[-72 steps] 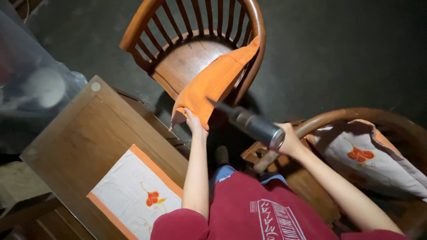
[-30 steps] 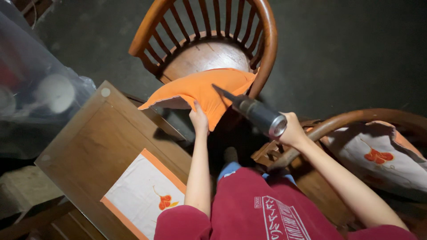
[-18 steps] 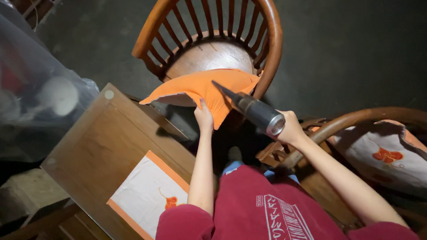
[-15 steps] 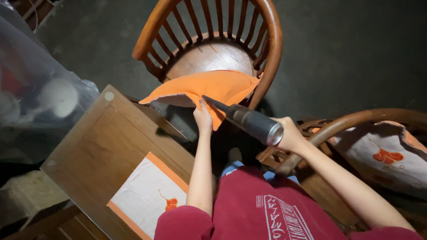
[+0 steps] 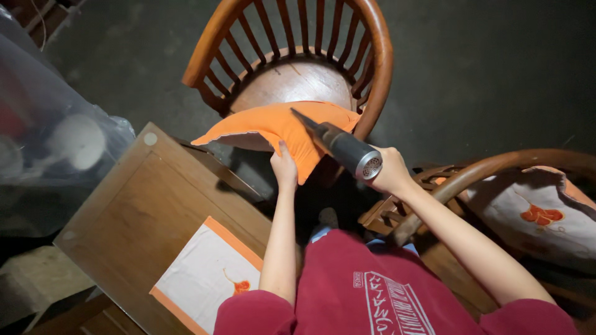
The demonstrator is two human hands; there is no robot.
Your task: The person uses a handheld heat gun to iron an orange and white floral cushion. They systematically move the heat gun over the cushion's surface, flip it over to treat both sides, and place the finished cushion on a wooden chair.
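Left hand [image 5: 284,169] pinches the lower edge of the orange cushion cover [image 5: 282,128] — held above the wooden chair [image 5: 292,68] seat. Right hand [image 5: 390,170] is closed around a grey cylindrical blower [image 5: 343,146] — nozzle against the cover.

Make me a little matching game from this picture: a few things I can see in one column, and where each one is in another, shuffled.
Things:
1. orange cushion
2. grey handheld blower
3. white mat with orange border
4. white cushion with orange flower

Places:
A. lying flat on the wooden table
B. gripped in the right hand
C. on the chair at the far right
D. held at its lower edge by the left hand, in front of the spindle-back chair

Pairs: 1-D, 2-B, 3-A, 4-C
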